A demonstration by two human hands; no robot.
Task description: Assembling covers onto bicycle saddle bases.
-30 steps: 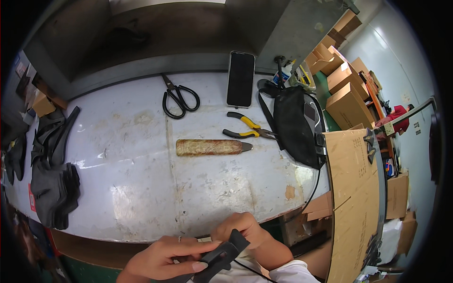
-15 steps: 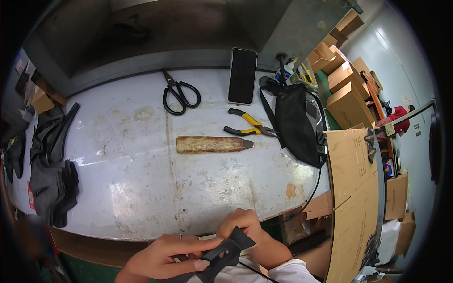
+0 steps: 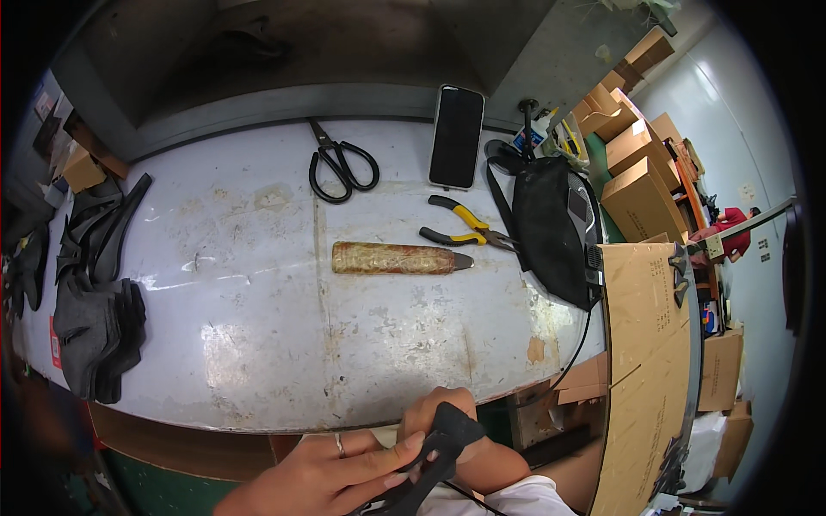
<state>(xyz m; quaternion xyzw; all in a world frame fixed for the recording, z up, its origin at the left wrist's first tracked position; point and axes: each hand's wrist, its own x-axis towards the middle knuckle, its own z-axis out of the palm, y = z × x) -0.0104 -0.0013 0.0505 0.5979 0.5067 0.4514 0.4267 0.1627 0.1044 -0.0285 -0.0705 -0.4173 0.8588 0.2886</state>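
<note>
Over my lap at the table's near edge, both hands hold a black shoe upper piece [image 3: 443, 456] with an opening in it. My left hand [image 3: 340, 471], wearing a ring, is closed on it, its fingers laid along the opening. Behind the piece's upper end, my right hand [image 3: 423, 414] is closed in a curled grip; its fingertips are hidden. On the table beyond lies a short blade with a tape-wrapped handle [image 3: 391, 258], apart from both hands. Farther back are yellow-and-black pliers [image 3: 465, 225] and black-handled scissors [image 3: 342, 168].
Stacked black cut pieces [image 3: 101, 335] lie at the table's left. A phone [image 3: 457, 138] leans at the back, beside a black pouch [image 3: 555, 232] with a cable hanging over the edge. A cardboard sheet [image 3: 645, 344] stands at the right, with boxes [image 3: 641, 198] beyond.
The black piece has turned slightly in my hands, its wide end moving right. My left fingers have shifted right along it. The whole view has shifted a little.
</note>
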